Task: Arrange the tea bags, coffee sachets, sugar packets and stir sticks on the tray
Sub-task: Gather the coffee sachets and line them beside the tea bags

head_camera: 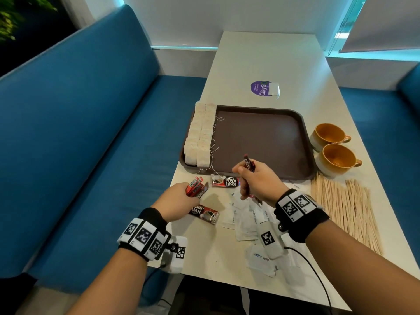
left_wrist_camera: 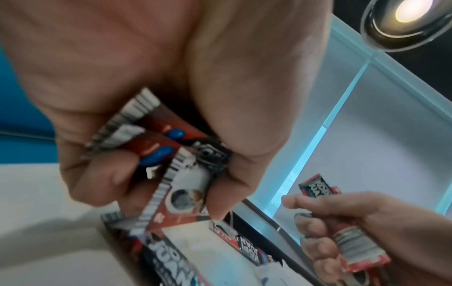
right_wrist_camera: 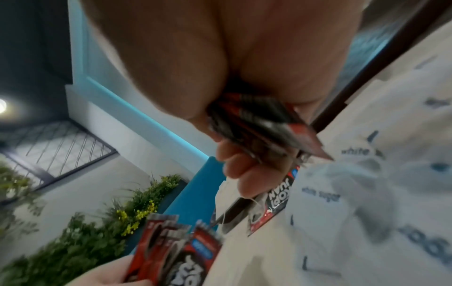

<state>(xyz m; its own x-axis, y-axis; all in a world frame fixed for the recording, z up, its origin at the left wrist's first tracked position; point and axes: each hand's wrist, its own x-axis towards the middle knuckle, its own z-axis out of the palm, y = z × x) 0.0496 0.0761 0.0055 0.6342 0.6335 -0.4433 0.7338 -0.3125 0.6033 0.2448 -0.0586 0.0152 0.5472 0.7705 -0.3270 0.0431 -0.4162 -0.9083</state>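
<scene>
Coffee step: L hand [head_camera: 179, 196] & R hand [head_camera: 254, 178] each grasp sachets [head_camera: 196, 188]; next, lay them mid-frame on tray [head_camera: 261, 137] beside tea bags [head_camera: 201, 133].

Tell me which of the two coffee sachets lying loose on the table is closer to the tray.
The sachet just below the tray edge, between both hands; the other lies nearer the person.

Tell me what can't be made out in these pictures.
- Number of sachets in the right hand: right wrist view is blurred and the fingers cover them.
- Left hand's sachet count: they overlap under its fingers.
- Small print on the sugar packets: too small in the head view, blurred in the right wrist view.
</scene>
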